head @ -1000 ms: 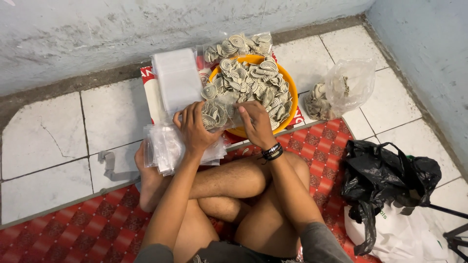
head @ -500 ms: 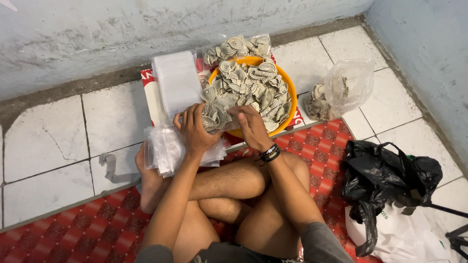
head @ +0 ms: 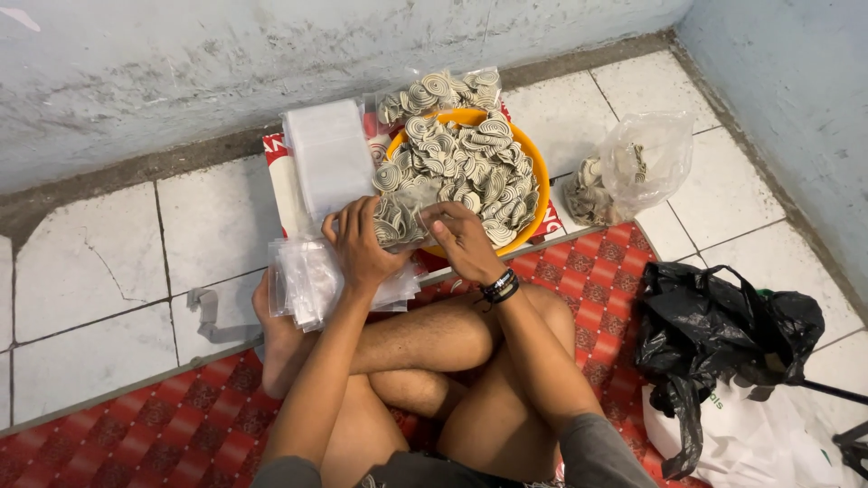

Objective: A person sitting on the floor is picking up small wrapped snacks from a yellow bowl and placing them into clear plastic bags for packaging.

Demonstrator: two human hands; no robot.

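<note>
clear plastic is what both hands grip: a small bag (head: 400, 224) stuffed with grey and white spiral snacks. the left hand (head: 362, 242) is closed around the bag's left side, and the right hand (head: 459, 239) pinches its right edge with bent fingers. a black wristband (head: 499, 286) sits on the right wrist. the bag is held just in front of an orange bowl (head: 535, 172) piled high with the same spiral snacks (head: 470, 163). under the left hand lies a loose pile of empty clear bags (head: 307, 278), resting by the person's foot. a white stack of flat bags (head: 327, 161) lies left of the bowl. behind the bowl is another filled bag (head: 438, 90). a bigger clear bag (head: 633, 167) sits on the white tile floor (head: 90, 262) to the right. a black plastic bag (head: 723, 325) lies near the right knee, on a red patterned mat (head: 181, 425).
</note>
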